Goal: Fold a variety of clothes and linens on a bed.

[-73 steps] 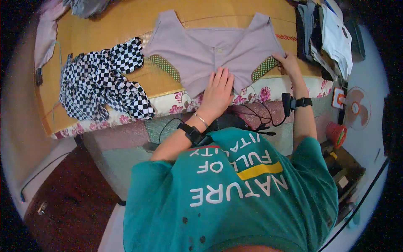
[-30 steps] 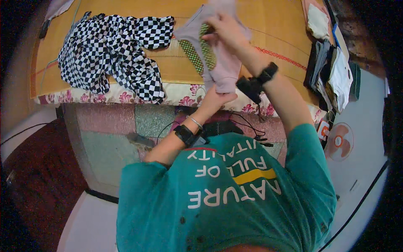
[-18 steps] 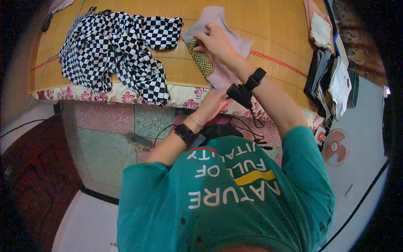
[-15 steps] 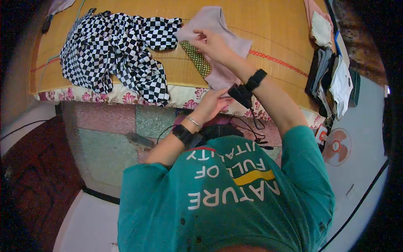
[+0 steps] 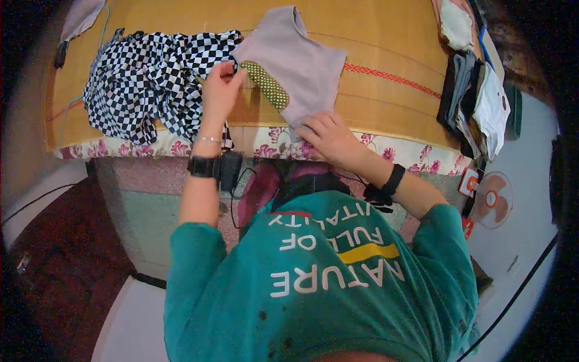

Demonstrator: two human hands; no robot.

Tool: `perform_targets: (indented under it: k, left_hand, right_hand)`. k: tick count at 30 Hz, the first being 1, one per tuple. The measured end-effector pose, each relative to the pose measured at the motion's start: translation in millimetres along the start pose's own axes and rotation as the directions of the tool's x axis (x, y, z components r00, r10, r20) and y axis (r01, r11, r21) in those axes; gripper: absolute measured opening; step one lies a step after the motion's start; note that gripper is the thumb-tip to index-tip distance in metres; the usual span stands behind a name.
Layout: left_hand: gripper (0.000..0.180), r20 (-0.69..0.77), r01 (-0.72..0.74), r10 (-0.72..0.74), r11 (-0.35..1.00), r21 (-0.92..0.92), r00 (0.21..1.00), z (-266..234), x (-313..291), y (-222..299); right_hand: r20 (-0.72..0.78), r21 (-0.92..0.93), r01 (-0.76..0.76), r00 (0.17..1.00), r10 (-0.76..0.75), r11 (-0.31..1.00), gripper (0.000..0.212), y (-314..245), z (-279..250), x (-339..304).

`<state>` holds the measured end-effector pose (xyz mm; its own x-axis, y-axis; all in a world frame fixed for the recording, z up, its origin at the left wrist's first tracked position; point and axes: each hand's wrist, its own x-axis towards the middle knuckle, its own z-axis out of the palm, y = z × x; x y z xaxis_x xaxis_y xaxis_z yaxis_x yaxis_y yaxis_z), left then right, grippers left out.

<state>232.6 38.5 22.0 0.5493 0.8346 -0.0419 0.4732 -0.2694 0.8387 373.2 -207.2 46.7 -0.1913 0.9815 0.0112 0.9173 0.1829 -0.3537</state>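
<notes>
Lilac garment (image 5: 307,54) at mat's (image 5: 386,111) front edge.
My left hand (image 5: 218,96), digits apart, is beside the dotted panel (image 5: 265,87); my right hand (image 5: 332,140) covers the hem (image 5: 294,130), grip undeterminable.

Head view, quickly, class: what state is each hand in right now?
Left hand: fingers partly curled by the lilac garment; grip cannot be told.
Right hand: fingers on the garment's lower part; grip cannot be told.

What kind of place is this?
Probably a room in a home, perhaps a bedroom: there's a broad woven mat with flower-printed cloth along its near edge, bed-like, a pile of folded clothes at the right, and a small fan beyond.
</notes>
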Motion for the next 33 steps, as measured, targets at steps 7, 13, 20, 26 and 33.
perform_targets:
  k: [7, 13, 20, 26, 33]
  left_hand:
    - [0.061, 0.058, -0.055, 0.042, 0.97, 0.237, 0.997, 19, 48, -4]
    - [0.046, 0.216, 0.085, -0.113, 0.988, 0.132, 0.97, 23, 31, -14]
    - [0.03, 0.007, -0.537, 0.556, 0.799, 0.272, 0.831, 56, -31, 36]
    - [0.033, 0.313, -0.76, 0.693, 0.575, 0.303, 0.649, 117, -20, 44]
    - [0.044, 0.228, -0.736, 0.725, 0.523, 0.43, 0.649, 109, 37, 36]
  right_hand:
    - [-0.044, -0.162, -0.014, 0.999, 0.007, 0.987, 0.041, 25, 8, -8]
    - [0.17, -0.184, 0.059, 0.985, -0.027, 0.981, 0.027, 55, -22, -27]
    - [0.166, 0.066, -0.273, 0.951, 0.259, 0.96, 0.021, 64, -78, -53]
    - [-0.22, 0.151, -0.384, 0.885, 0.41, 0.911, 0.036, 82, -24, -5]
    - [-0.26, -0.123, -0.455, 0.873, 0.414, 0.882, 0.05, 99, 6, -14]
